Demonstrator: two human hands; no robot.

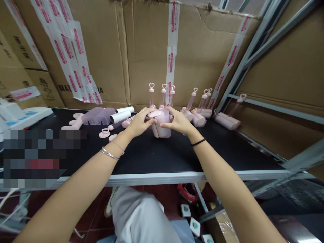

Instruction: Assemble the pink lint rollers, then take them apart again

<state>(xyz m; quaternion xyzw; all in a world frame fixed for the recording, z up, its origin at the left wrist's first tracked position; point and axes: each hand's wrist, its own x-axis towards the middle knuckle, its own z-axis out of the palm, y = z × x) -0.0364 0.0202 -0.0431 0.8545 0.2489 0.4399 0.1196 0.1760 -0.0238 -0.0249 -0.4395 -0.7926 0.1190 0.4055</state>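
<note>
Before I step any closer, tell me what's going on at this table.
A person's left hand and right hand are together holding a pink-and-purple piece above or on the black tabletop; the exact contact is hard to tell. Pink parts with heart-topped tubes stand or lean behind it and to the right. To the left lie white rolls and translucent purple pieces.

Bare black tabletop (157,158) lies open along the near edge and at the right front. Behind it, upright clear tubes with pink heart-shaped tops (194,98) and a tall brown cardboard wall (146,50) block passage; translucent lilac plastic pieces (97,116) obstruct the left rear.
</note>
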